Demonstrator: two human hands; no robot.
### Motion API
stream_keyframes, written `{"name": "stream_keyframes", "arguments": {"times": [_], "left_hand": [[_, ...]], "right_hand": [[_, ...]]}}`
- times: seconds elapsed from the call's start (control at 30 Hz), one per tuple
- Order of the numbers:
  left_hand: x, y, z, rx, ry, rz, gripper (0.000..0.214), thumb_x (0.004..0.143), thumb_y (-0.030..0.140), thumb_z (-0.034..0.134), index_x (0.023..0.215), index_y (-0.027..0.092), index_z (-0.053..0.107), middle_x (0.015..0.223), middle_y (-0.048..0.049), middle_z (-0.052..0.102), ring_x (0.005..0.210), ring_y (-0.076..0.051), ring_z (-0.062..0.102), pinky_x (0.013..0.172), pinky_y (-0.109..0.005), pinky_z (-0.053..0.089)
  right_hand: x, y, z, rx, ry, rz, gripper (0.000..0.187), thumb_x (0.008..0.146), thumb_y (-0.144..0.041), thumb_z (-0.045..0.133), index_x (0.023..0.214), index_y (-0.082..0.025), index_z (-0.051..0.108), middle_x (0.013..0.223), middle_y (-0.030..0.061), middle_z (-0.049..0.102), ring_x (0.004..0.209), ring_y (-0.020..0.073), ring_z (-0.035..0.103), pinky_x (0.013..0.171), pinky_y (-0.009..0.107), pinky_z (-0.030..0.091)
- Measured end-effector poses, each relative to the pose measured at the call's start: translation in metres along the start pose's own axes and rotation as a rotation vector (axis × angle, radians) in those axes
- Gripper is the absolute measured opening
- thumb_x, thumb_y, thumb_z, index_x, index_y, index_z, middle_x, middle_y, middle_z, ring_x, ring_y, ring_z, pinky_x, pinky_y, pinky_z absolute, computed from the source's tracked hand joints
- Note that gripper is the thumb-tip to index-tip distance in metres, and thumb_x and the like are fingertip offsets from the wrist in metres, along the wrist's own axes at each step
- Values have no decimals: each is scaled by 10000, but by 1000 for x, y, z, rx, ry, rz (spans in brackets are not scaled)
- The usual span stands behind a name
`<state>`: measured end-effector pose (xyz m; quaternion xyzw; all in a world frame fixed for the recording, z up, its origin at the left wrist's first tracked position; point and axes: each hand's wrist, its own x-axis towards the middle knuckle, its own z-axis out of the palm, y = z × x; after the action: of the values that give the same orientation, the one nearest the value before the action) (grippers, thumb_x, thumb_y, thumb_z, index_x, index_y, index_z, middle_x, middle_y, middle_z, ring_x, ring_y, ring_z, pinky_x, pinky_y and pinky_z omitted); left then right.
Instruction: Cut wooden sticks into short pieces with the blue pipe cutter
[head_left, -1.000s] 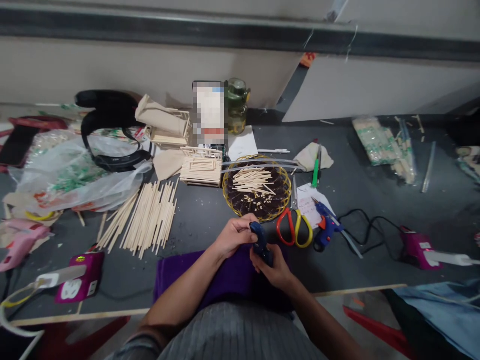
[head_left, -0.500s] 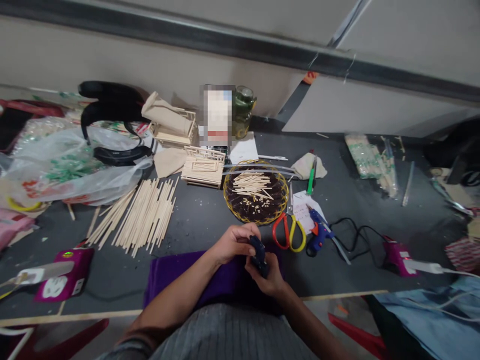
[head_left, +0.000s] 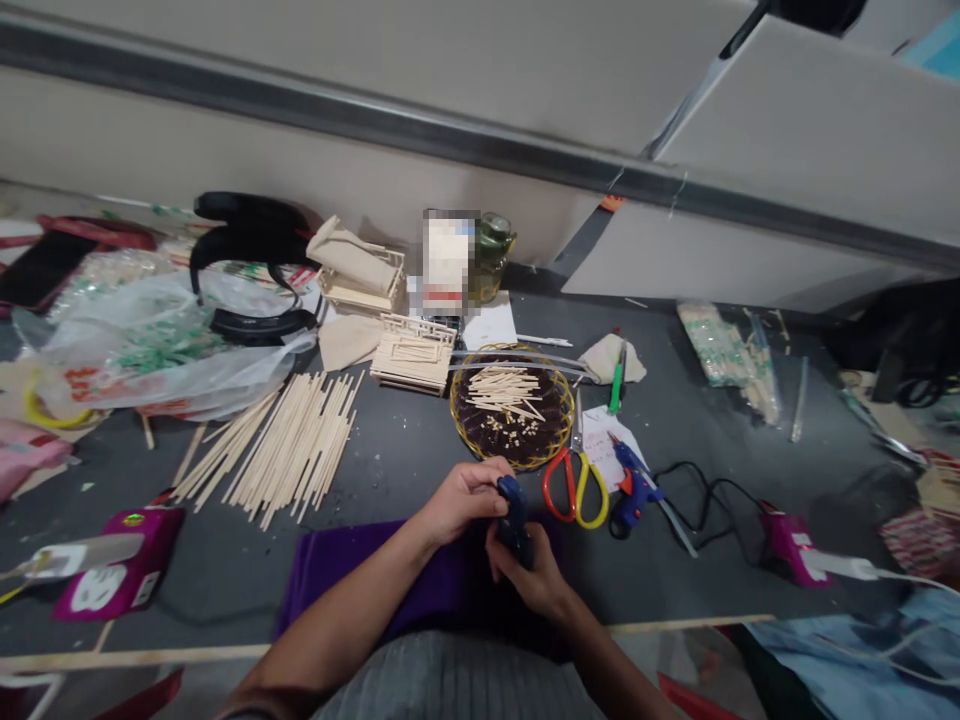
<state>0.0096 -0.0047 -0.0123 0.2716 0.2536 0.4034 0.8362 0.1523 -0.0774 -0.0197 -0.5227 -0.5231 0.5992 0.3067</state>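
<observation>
Above the folded purple cloth [head_left: 345, 575], both hands hold one small dark blue object [head_left: 514, 520] whose kind I cannot make out. My left hand [head_left: 466, 500] pinches its upper end between thumb and fingers. Wrapped round the lower end is my right hand [head_left: 531, 575], partly covering it. Just beyond the hands lies a yellow-rimmed dark basket [head_left: 480, 440] with short wooden sticks [head_left: 502, 388] and tiny cut pieces. Scissors [head_left: 576, 488] with one red and one yellow handle rest to the right of the hands, beside a blue glue gun [head_left: 632, 485].
Long wooden sticks [head_left: 296, 445] lie at left, near a plastic bag [head_left: 187, 350]. Small stick-built models [head_left: 412, 355] stand behind. A green-handled knife [head_left: 617, 380], bagged sticks [head_left: 731, 355], a green jar [head_left: 493, 250] and two magenta power boxes [head_left: 786, 540] are also on the table.
The camera view has tilted, so the table appears lower. Both hands still grip the dark blue object, which has turned slightly between them.
</observation>
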Motion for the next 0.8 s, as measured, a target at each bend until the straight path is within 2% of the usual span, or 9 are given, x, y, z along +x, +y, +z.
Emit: {"name": "stream_keyframes", "arguments": {"times": [0.07, 0.13, 0.23, 0.3, 0.4, 0.5, 0.57, 0.67, 0.8], "left_hand": [[0, 2, 4, -104, 42, -46, 361, 585, 380, 862, 737, 104, 685, 673, 5, 554, 492, -61, 497, 426, -156, 407], [0, 5, 9, -218, 119, -62, 366, 610, 369, 846, 783, 105, 662, 624, 15, 563, 452, -58, 494, 413, -150, 408], [1, 12, 14, -354, 257, -8, 309, 599, 242, 846, 790, 109, 643, 655, 4, 619, 521, -74, 565, 525, -161, 490], [3, 18, 16, -436, 294, -18, 230, 639, 177, 801, 787, 118, 635, 663, 1, 641, 542, -88, 591, 554, -171, 505], [5, 25, 17, -584, 288, -116, 119, 796, 229, 651, 752, 121, 624, 657, -34, 662, 613, -154, 656, 637, -254, 552], [6, 31, 20, -688, 237, -178, 319, 936, 296, 438, 799, 103, 652, 699, -86, 698, 757, -225, 709, 778, -364, 565], [7, 35, 22, -698, 205, -157, 416, 976, 322, 353, 902, 72, 678, 804, -132, 733, 864, -246, 715, 852, -394, 547], [8, 39, 24, -694, 186, -72, 525, 996, 387, 299, 1066, 20, 667, 1067, -199, 721, 1061, -257, 672, 970, -395, 493], [9, 43, 19, -653, 136, 7, 636, 987, 492, 275, 1300, 13, 554, 1306, -207, 614, 1284, -265, 531, 1090, -398, 391]], "right_hand": [[0, -16, -1, 152, -47, 68, 356, 830, -538, 622, 838, -182, 611, 634, 6, 606, 559, 147, 565, 590, 284, 477], [1, -29, 0, 269, -76, 122, 364, 808, -534, 660, 866, -177, 621, 675, 10, 628, 589, 147, 585, 622, 286, 488], [5, -39, 5, 379, -123, 160, 332, 803, -492, 684, 822, -166, 624, 651, 7, 629, 574, 144, 592, 619, 283, 486], [7, -40, 8, 458, -117, 170, 306, 804, -465, 682, 813, -164, 627, 637, 5, 631, 545, 140, 590, 590, 275, 478], [7, -45, 9, 575, -129, 176, 269, 815, -430, 655, 850, -165, 636, 636, 3, 634, 524, 138, 585, 558, 265, 468], [6, -54, 2, 600, -231, 151, 249, 820, -405, 639, 883, -164, 636, 651, 10, 641, 543, 147, 595, 566, 270, 471], [4, -59, -4, 591, -275, 108, 248, 812, -396, 648, 904, -166, 633, 666, 13, 645, 564, 154, 602, 590, 282, 479], [4, -58, -10, 619, -206, -7, 280, 809, -412, 651, 963, -179, 628, 713, 25, 651, 639, 185, 624, 660, 330, 504], [9, -42, -13, 677, 18, -199, 303, 807, -425, 644, 1008, -198, 620, 760, 37, 648, 698, 218, 637, 716, 396, 520]]}}
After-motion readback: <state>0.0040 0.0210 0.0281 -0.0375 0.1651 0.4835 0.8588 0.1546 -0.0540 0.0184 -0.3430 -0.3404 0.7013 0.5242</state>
